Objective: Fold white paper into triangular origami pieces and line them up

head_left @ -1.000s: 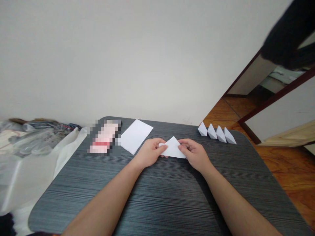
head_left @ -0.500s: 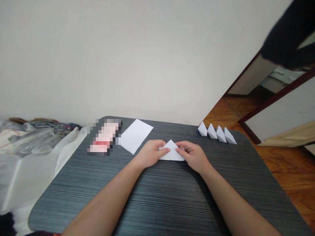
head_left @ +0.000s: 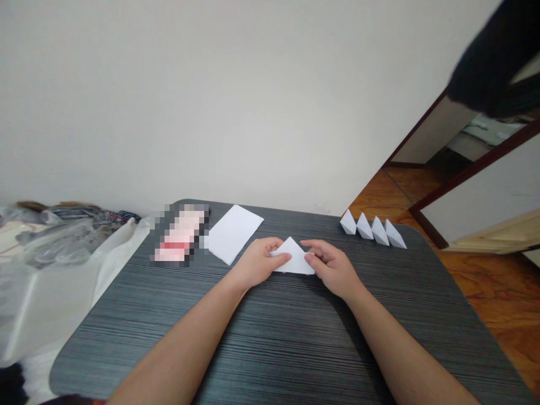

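A folded white paper triangle lies on the table, its long edge towards me and its point away from me. My left hand grips its left corner, with the fingers over the paper. My right hand holds the right corner between thumb and fingers, and its index finger reaches over the upper edge. The hands hide both corners of the paper.
The dark striped table also bears a flat white paper sheet, a pixelated object and several folded paper pieces in a row. White plastic lies left; a wood floor shows right.
The paper triangle has turned from a tilted position to a level one, with its long edge towards me. My right hand has eased slightly rightwards, its fingers spreading a little.
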A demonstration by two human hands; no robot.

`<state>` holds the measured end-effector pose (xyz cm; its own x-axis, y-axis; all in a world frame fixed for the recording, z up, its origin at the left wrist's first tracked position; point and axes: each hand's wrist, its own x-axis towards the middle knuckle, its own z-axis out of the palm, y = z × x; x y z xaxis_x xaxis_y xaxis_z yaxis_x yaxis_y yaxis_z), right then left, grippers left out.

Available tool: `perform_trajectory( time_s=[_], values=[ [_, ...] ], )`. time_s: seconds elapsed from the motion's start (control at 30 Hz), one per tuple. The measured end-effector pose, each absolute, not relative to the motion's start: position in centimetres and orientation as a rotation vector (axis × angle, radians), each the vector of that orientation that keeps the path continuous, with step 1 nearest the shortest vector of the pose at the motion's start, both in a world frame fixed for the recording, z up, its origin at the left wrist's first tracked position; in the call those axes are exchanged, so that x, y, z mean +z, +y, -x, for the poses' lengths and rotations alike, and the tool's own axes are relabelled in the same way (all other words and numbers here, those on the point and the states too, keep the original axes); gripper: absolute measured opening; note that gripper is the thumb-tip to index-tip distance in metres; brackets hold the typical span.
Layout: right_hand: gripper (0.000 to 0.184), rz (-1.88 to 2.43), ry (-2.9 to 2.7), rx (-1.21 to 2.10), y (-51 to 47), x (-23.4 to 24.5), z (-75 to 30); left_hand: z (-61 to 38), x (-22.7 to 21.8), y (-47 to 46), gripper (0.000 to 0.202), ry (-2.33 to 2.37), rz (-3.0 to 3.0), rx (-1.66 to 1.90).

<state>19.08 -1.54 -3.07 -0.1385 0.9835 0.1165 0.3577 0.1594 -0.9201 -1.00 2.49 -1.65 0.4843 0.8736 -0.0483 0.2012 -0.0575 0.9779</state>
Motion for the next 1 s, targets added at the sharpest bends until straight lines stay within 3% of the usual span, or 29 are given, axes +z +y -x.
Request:
perform_trajectory(
  time_s=[0.17, 0.33, 0.53, 1.0],
  values=[
    [0.030, 1.135, -1.759, 0.931, -1.7, -2.7, -19.9, 1.0, -1.9, 2.8, 0.042, 0.945, -1.335, 0.769],
    [0.039, 1.030, -1.952, 0.869, -1.4, -2.4, -19.9, 1.0, -1.9, 2.9, 0.027, 0.908, -1.331, 0.776],
    [0.038, 1.048, -1.977, 0.788, -1.2, -2.5, -19.7, 1.1, -1.9, 2.8, 0.021, 0.903, -1.339, 0.739],
    [0.034, 1.019, -2.118, 0.694, -0.9, -3.1, -20.2, 1.2, -1.7, 2.7, 0.020, 0.975, -1.437, 0.731]
  ],
)
